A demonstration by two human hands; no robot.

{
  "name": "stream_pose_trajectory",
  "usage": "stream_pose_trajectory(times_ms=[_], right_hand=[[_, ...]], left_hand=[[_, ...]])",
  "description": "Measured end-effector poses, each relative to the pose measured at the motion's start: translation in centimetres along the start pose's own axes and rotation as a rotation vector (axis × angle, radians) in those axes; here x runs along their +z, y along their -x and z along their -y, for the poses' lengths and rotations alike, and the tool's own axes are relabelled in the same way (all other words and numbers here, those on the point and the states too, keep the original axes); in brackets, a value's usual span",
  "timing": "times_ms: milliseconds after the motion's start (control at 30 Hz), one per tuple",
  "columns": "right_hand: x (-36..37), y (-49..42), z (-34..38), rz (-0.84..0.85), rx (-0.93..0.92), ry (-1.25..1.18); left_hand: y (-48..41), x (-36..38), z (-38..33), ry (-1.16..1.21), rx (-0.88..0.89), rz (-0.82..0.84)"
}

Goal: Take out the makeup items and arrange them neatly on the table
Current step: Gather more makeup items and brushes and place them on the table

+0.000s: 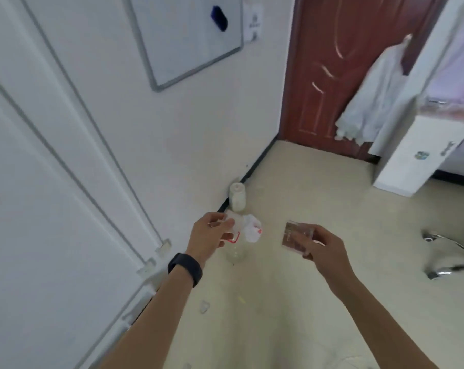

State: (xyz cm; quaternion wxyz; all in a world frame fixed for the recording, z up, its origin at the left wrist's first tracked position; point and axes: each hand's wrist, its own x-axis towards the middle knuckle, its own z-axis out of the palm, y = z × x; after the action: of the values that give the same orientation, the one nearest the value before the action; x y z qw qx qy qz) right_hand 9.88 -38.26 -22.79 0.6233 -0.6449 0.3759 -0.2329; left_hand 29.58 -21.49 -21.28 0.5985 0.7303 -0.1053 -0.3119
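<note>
The view is blurred. A white bottle stands on the pale floor against the dark baseboard, and it serves as the reference for everything else.

Just nearer the camera than this bottle, the left hand is raised over the floor. Its fingers and thumb are curled round a crumpled white plastic wrapper with red marks, which bulges out to the right of the hand. A black wristband circles the left wrist. Below the wrapper, a clear bottle is partly hidden by it.

To the right of the white bottle and closer to the camera, the right hand pinches a small transparent case with a brownish tint. The thumb lies on the near face and the fingers are behind it. The case is in the air, apart from the wrapper, and its contents are too blurred to make out.

Far beyond the bottle and to its right is a red-brown door with a white garment hanging on it. Above the bottle, a whiteboard on the wall carries a blue eraser. Well to the right of the bottle, a chrome chair base rests on the floor.
</note>
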Motion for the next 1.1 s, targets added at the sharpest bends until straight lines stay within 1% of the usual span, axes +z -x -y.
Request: stream_pose_trajectory(times_ms=[67,200,333,500,633,900,1100], right_hand=[[-3.5,-2.3,0.2,-0.099,0.008,-0.036],[-12.3,-8.2,-0.1,-0.28,0.015,-0.112],[-20.8,-14.8,-0.1,-0.382,0.038,-0.158],[-30.1,-22.1,0.7,-0.455,0.068,-0.174],[-36.0,-27.4,1.5,-0.505,0.079,-0.184],[-46.3,-41.5,3.8,-0.597,0.064,-0.165],[-54.4,-53.5,6.5,-0.7,0.041,-0.195]], left_hand=[[-3.3,4.6,-2.0,-0.033,0.017,0.09],[-9.9,16.3,-5.8,-0.104,0.061,0.26],[-15.2,28.4,-8.8,-0.114,0.054,0.376],[-20.0,40.9,-12.4,-0.133,0.031,0.473],[-24.0,48.7,-15.2,-0.17,0.044,0.541],[-36.1,64.5,-21.3,-0.179,0.07,0.621],[-46.3,77.5,-27.3,-0.206,0.099,0.739]])
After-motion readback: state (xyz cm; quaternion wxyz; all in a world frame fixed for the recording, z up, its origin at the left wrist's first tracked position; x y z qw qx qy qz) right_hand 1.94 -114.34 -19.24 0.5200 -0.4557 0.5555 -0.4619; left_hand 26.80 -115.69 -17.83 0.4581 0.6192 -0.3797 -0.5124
